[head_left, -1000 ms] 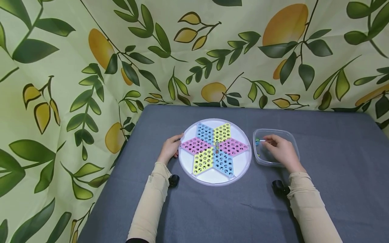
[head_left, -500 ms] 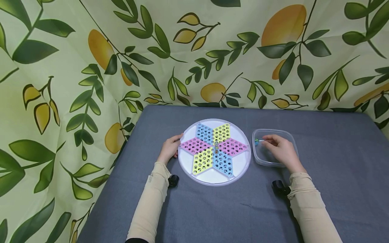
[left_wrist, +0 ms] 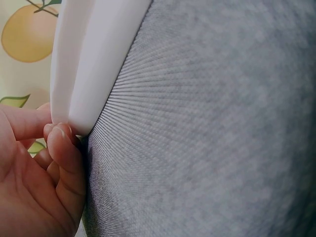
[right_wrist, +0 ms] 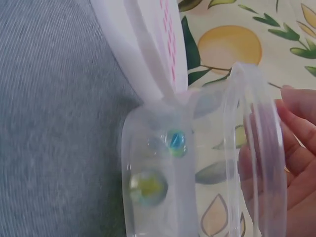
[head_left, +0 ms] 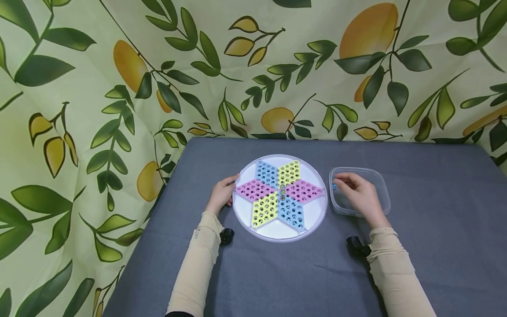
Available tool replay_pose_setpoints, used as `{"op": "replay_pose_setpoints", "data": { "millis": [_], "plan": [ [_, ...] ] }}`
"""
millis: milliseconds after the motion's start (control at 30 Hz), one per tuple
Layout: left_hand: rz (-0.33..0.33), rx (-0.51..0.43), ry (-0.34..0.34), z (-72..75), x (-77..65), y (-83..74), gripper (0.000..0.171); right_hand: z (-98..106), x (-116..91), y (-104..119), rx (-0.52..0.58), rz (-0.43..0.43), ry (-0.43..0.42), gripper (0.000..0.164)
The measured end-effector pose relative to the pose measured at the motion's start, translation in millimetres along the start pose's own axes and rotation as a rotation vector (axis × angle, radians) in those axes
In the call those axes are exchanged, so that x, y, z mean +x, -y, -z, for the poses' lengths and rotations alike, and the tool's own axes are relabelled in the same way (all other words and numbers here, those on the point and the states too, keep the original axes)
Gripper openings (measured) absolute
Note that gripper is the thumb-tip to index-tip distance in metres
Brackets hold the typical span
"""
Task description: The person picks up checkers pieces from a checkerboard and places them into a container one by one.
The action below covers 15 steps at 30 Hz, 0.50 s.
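Note:
A round white Chinese checkers board with a blue, yellow and pink star of holes lies mid-table. Its left rim is pinched between the thumb and fingers of my left hand; the left wrist view shows the thumb at the rim's lower edge. My right hand is over the clear plastic container, fingers bent and close together. Whether something sits between those fingertips is hidden. Inside the container, the right wrist view shows a blue-green marble and a yellowish marble.
A few marbles stand in a short column at the board's centre. The container is just right of the board, on a grey tablecloth. A leaf-and-fruit patterned curtain hangs behind and to the left.
My right hand has shifted left across the container, and its fingertips now cover part of the marbles seen there before. The left hand and the board have stayed put.

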State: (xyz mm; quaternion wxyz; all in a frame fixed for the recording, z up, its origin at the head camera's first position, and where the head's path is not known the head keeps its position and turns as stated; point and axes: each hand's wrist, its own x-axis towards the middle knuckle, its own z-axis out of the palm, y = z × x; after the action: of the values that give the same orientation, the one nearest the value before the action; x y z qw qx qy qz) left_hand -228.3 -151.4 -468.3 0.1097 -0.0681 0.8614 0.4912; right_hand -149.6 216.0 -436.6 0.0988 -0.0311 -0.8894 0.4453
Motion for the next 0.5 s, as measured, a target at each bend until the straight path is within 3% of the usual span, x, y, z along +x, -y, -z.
{"op": "replay_pose_setpoints", "data": {
  "millis": [267, 500],
  "plan": [
    [-0.001, -0.005, 0.005, 1.0, 0.9, 0.6, 0.039, -18, 1, 2, 0.129, 0.07, 0.009, 0.035],
    [0.008, -0.012, 0.016, 1.8, 1.2, 0.4, 0.039, -33, -3, 26, 0.086, 0.067, 0.083, 0.034]
  ]
}}
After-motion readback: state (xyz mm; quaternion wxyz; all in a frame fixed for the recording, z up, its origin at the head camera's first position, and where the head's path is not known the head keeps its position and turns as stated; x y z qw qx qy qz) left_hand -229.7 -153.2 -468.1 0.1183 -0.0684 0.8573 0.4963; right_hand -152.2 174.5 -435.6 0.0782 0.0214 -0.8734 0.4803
